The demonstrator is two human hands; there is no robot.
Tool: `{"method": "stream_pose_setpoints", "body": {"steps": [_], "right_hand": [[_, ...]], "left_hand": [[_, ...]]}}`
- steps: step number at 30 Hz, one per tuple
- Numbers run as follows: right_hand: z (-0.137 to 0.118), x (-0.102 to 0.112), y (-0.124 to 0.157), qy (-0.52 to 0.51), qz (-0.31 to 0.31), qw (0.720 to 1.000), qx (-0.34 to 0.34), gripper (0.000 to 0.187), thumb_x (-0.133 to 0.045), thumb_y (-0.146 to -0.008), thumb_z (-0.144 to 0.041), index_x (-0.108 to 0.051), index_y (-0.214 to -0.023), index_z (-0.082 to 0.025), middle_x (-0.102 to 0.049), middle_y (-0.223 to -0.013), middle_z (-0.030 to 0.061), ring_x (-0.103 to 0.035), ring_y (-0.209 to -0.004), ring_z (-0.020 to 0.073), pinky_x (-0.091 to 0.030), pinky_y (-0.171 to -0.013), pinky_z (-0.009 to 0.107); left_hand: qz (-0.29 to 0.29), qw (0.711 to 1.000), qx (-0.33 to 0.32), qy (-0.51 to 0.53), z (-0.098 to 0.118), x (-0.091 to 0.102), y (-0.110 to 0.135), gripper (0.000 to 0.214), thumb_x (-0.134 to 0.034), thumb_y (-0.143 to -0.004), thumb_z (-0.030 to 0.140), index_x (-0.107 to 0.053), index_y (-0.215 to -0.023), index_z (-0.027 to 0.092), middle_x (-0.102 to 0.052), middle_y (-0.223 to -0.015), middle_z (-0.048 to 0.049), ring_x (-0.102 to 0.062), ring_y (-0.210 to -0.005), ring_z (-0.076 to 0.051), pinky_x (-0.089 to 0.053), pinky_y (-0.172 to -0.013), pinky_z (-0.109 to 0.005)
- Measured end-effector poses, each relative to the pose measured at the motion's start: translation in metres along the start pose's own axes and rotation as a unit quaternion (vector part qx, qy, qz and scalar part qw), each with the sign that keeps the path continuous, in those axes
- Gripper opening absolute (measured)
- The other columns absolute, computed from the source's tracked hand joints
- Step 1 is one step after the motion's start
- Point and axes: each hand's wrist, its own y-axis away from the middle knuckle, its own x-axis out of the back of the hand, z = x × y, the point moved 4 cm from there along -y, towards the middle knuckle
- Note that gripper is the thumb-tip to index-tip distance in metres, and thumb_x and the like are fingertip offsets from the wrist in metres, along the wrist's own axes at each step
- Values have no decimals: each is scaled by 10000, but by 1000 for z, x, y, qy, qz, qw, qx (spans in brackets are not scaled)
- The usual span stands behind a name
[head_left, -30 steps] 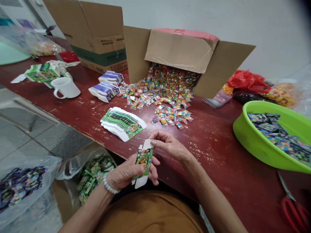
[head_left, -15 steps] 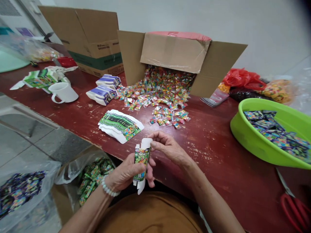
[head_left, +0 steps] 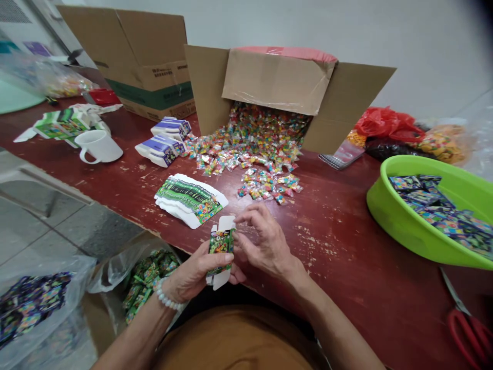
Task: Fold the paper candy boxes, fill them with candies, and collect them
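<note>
My left hand (head_left: pixel 192 275) grips a small green printed carton (head_left: pixel 219 248) upright over the table's near edge, its white flaps showing at top and bottom. My right hand (head_left: pixel 265 241) is curled against the carton's upper right side, fingertips pinching at the top flap. A fanned stack of flat green cartons (head_left: pixel 190 198) lies just beyond my hands. Further back, several wrapped candies (head_left: pixel 265 182) spill from a tipped cardboard box (head_left: pixel 277 87).
A green basin (head_left: pixel 400 226) of dark packets sits at the right, red scissors (head_left: pixel 468 334) near the front right. A white mug (head_left: pixel 99 146), purple cartons (head_left: pixel 162 146) and a second cardboard box (head_left: pixel 150 61) stand at the left. Bags of filled cartons (head_left: pixel 148 277) hang below the table edge.
The carton has turned from broadside to narrower and more upright, and moved slightly left. My right hand has closed in lower against its top flap.
</note>
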Motion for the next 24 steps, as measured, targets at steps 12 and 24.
{"method": "stream_pose_setpoints", "body": {"steps": [12,24], "right_hand": [[-10,-15,7,124,-178,975,54,122,-547,-780,-117,-568,-870,-198,-591,-892,48,-548,-808,188,-456,-712,299],[12,-7,12,-49,-237,967,-79,508,-579,-740,-98,-468,-1218,-226,-665,-994,19,-539,-644,110,-412,-602,234]], "left_hand": [[106,964,-69,-235,18,1,1,150,-716,-661,117,-712,-793,187,-678,-718,-4,-580,-725,-182,-486,-684,-250],[39,965,-12,-259,2,5,-13,275,-732,-722,371,-602,-703,130,-554,-559,20,-490,-496,-95,-409,-484,-209]]}}
